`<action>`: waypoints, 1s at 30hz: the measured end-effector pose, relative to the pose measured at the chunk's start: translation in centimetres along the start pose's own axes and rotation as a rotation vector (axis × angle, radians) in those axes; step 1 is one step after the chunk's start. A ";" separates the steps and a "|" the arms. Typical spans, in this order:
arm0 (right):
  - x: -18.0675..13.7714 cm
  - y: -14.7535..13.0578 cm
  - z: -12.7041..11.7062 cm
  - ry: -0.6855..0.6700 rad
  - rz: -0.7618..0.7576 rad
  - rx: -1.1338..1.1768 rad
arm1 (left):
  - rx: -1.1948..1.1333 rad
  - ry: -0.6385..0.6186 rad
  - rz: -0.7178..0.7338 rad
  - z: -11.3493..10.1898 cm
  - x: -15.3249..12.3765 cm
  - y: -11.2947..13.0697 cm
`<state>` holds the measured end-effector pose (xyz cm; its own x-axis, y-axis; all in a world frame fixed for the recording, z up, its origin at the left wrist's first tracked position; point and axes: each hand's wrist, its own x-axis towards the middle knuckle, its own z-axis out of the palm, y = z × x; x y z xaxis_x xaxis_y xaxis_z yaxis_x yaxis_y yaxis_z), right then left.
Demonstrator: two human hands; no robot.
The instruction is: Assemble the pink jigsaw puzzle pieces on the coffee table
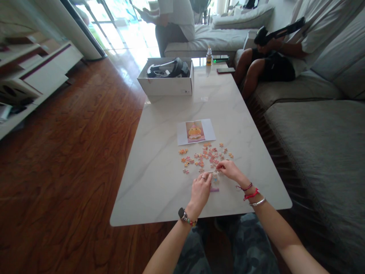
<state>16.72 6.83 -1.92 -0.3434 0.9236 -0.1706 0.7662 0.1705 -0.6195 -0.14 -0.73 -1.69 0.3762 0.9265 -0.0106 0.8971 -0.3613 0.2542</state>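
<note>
Small pink and orange jigsaw puzzle pieces [212, 153] lie scattered on the white marble-patterned table [159, 167]. Nearer the front edge is a small joined puzzle section [215, 188] with a purple lower border, partly hidden by my hands. My left hand [201, 188] has its fingers closed and bent against the section's left and upper edge. Just above the section's right side, the fingertips of my right hand [229, 169] pinch a puzzle piece, mostly covered by the fingers. Beyond the pieces lies a creased paper sheet [210, 130] printed with a yellow figure.
An open white box [168, 88] holding a black headset stands at the table's far end. A small bottle [209, 57] and a dark phone [226, 70] are to its right. One person sits on the right-hand sofa [319, 129]; another is at the back.
</note>
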 end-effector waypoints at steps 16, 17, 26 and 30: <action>2.0 -1.9 1.2 0.181 -0.020 -0.023 | -0.120 0.064 -0.036 0.1 0.0 -0.1; 1.7 -1.2 0.6 0.233 -0.003 0.002 | -0.133 0.076 -0.044 0.0 0.0 -0.1; -1.8 3.6 -2.2 0.288 0.098 -0.004 | -0.207 0.137 -0.146 -0.8 0.8 -1.2; -1.7 1.7 -0.8 0.228 0.056 -0.037 | -0.217 0.167 -0.183 -1.1 1.1 -2.0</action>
<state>19.00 5.82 -2.09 -0.1711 0.9850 -0.0235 0.8016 0.1253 -0.5846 -1.78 1.13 -1.14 0.1537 0.9850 0.0785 0.8693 -0.1726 0.4632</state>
